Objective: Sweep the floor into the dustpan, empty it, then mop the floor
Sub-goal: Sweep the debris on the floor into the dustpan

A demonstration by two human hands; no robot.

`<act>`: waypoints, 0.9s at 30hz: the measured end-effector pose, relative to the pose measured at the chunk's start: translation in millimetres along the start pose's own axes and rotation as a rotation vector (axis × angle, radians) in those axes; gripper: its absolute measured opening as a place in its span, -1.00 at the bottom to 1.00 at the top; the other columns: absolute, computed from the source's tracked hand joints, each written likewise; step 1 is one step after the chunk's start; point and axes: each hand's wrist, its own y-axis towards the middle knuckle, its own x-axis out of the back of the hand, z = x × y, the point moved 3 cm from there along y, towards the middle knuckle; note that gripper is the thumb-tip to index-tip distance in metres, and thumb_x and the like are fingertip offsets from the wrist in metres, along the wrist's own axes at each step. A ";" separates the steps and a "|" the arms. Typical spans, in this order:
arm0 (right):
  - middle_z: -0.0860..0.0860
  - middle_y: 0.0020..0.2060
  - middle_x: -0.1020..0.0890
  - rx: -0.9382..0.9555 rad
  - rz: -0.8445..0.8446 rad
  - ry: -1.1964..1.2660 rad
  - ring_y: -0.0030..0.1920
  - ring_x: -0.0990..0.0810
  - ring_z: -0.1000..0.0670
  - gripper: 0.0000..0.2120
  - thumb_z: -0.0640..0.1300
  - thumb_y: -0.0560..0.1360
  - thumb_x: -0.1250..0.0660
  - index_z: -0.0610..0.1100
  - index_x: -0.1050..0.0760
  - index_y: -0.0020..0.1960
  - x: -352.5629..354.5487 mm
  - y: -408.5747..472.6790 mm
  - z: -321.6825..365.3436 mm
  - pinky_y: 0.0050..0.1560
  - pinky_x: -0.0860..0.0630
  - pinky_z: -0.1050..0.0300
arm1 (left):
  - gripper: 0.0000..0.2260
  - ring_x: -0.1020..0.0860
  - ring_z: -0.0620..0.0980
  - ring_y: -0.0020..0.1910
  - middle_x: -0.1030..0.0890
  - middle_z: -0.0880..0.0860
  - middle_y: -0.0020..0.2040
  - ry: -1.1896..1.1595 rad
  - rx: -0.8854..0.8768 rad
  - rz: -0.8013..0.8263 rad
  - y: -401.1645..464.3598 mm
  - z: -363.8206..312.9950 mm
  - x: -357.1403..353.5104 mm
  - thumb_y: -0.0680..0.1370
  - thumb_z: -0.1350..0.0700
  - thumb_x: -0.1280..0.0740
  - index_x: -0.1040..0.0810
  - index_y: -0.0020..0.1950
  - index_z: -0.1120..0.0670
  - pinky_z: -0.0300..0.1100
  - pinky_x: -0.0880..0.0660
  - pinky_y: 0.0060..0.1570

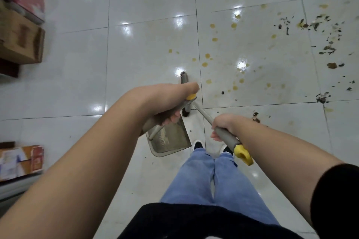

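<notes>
**Q:** Working outward from the dustpan, what does the head view show?

**A:** Nearest me, the dustpan rests on the tiled floor just ahead of my shoes. My left hand is clenched round its grey handle. My right hand, to the pan's right, grasps the broom handle just below the yellow cap. The broom head stands just beyond the pan, partly hidden by my left hand.

**Q:** What does the pan hold?

**A:** As far as I can tell, almost nothing; I see its bare inner face and a few dark specks lying beside it on the tile.

**Q:** And farther out?

**A:** Beyond and right of the pan lie yellow droplet stains, then scattered dark leaf debris, well apart from it. Cardboard boxes sit far to the pan's left.

**Q:** What could go wrong?

**A:** I judge the droplets wet: dragging bristles through them could smear them and stick leaves to the tile. The crossed handles could also knock, tipping the pan.
</notes>
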 end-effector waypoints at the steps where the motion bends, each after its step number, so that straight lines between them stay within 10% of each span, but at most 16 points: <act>1: -0.20 -0.34 -0.55 -0.006 -0.023 -0.053 -0.36 -0.53 -0.08 -0.88 -0.28 0.57 -0.14 -0.31 -0.32 0.08 2.4 3.5 0.8 -0.25 -0.55 0.07 | -0.54 -0.31 -0.03 -0.65 -0.40 0.01 -0.59 0.000 0.003 -0.043 0.7 1.0 0.9 0.43 -0.26 -0.15 -0.41 -0.35 0.14 -0.35 -0.26 -0.61; 7: -0.14 -0.43 -0.46 -0.047 -0.105 -0.090 -0.50 -0.39 -0.04 -0.78 -0.08 0.64 -0.09 -0.27 -0.30 0.03 14.4 18.5 -11.7 -0.54 -0.37 0.21 | -0.43 -0.36 0.02 -0.55 -0.42 0.01 -0.54 0.159 -0.087 -0.353 3.2 3.1 16.9 0.38 -0.36 -0.09 -0.46 -0.45 0.14 -0.20 -0.30 -0.42; 27: -0.11 -0.50 -0.34 -0.158 -0.264 0.116 -0.57 -0.28 0.02 -0.71 -0.08 0.62 -0.11 -0.22 -0.27 -0.22 76.6 -50.2 -133.9 -0.56 -0.28 0.32 | -0.33 -0.32 0.04 -0.52 -0.37 0.07 -0.53 0.267 -0.072 -0.344 0.8 -36.4 33.8 0.33 -0.46 -0.18 -0.40 -0.47 0.18 -0.22 -0.27 -0.45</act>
